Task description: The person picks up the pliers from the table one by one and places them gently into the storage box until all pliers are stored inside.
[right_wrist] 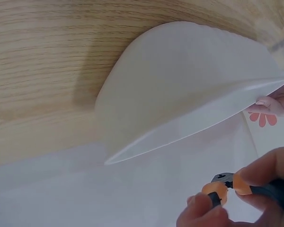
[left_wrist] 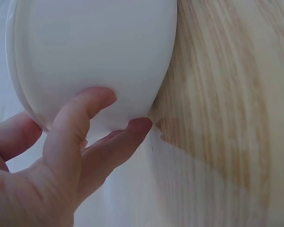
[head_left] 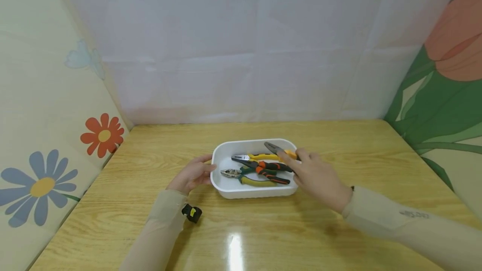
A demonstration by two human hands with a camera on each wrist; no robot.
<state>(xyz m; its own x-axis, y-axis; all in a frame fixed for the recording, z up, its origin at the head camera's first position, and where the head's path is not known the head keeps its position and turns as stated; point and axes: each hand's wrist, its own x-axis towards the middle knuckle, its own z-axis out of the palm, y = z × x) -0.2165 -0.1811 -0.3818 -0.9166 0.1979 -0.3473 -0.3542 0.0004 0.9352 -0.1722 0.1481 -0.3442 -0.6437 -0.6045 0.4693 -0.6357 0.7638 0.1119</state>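
A white plastic basin (head_left: 248, 194) stands on the table with several pliers in it. My left hand (head_left: 193, 175) holds its left end, thumb over the rim and fingertips against the outer wall in the left wrist view. Over the basin's right end, my right hand (head_left: 320, 179) grips dark-jawed pliers (head_left: 274, 148) by orange-and-black handles, which the right wrist view shows spread apart. Inside lie yellow-handled pliers (head_left: 260, 156) at the back, black-and-red long-nose pliers (head_left: 263, 165), and green-and-yellow combination pliers (head_left: 252, 180) in front, partly covered by the black-and-red ones.
The wooden table (head_left: 150, 149) extends around the basin. A white cloth wall (head_left: 244, 53) rises behind its back edge, with flower-printed panels at both sides. A small black object with a yellow mark (head_left: 192, 213) sits by the left wrist.
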